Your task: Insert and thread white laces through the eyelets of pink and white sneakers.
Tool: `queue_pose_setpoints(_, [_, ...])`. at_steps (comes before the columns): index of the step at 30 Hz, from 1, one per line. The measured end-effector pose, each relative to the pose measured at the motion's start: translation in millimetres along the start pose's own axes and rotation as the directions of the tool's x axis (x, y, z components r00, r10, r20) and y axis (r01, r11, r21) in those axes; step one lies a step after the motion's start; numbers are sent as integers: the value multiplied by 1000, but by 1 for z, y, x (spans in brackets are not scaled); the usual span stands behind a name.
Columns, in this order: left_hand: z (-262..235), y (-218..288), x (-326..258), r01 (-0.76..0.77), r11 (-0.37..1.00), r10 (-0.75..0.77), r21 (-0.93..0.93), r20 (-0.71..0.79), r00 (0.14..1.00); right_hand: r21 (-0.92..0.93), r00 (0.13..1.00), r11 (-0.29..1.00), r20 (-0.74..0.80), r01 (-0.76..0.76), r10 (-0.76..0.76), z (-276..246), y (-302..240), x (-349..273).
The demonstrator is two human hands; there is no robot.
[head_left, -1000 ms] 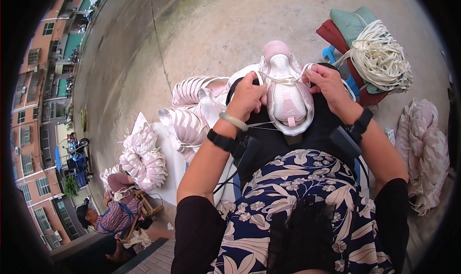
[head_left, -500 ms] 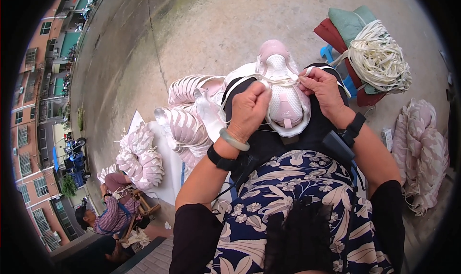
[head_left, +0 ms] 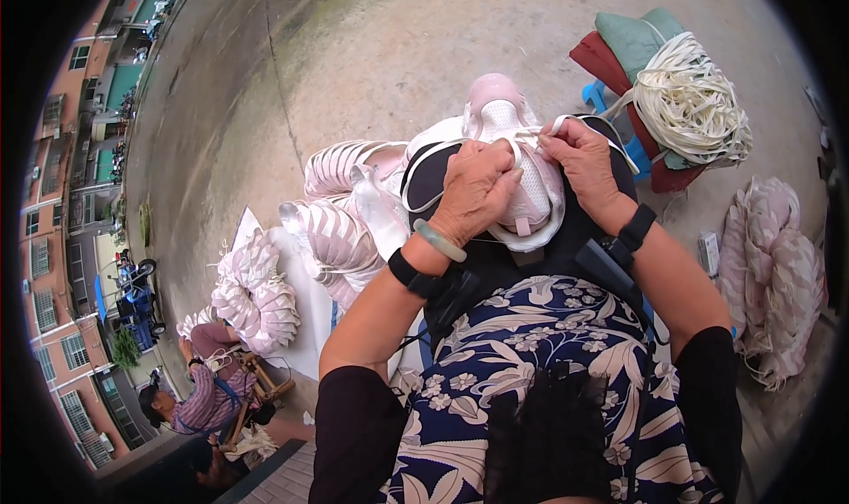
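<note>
Left hand point(head_left: 482, 183) closed, right hand point(head_left: 579, 156) pinched narrow, both on the white lace point(head_left: 528, 135); pink shoe point(head_left: 539, 187) lies beneath and between them, long axis fore-and-aft, toe beyond the fingers, heel toward the wrists; left hand nearer, overlapping its side.

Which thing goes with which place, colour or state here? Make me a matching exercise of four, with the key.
Column one
1. Shoe
2. Right hand
3. Pale bangle
4. Large bundle of laces

Column two
A. On the wrist of the left hand
B. At the picture's upper right
C. Pinching a white lace
D. Pink and white, above the lap

Pairs: 1-D, 2-C, 3-A, 4-B
</note>
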State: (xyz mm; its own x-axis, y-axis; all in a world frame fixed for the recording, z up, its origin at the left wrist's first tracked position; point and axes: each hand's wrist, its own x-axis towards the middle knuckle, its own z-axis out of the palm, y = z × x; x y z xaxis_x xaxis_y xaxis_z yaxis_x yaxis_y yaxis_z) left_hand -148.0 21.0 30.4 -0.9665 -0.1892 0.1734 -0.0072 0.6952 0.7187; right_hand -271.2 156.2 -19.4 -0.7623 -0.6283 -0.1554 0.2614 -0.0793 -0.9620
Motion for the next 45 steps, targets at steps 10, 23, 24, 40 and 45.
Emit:
queue_pose_setpoints(10, [-1,-11,-26,181,928,-274,-325,-266,924,-38,999,999,-34,8,-10,3,2,0])
queue_pose_setpoints(23, [2,-28,-23,250,387,-656,-888,-75,751,-663,888,603,234,444,-396,8,-12,-6])
queue_pose_setpoints(24, [2,-28,-21,267,400,-639,-877,-58,767,-664,926,651,198,367,-320,8,-11,-6])
queue_pose_setpoints(40, [11,-29,-13,355,530,-667,-770,-120,735,-613,925,703,139,361,-353,-8,0,-9])
queue_pose_setpoints(45, [16,-34,-12,385,612,-650,-691,-161,743,-598,931,720,146,353,-335,-9,-1,-11])
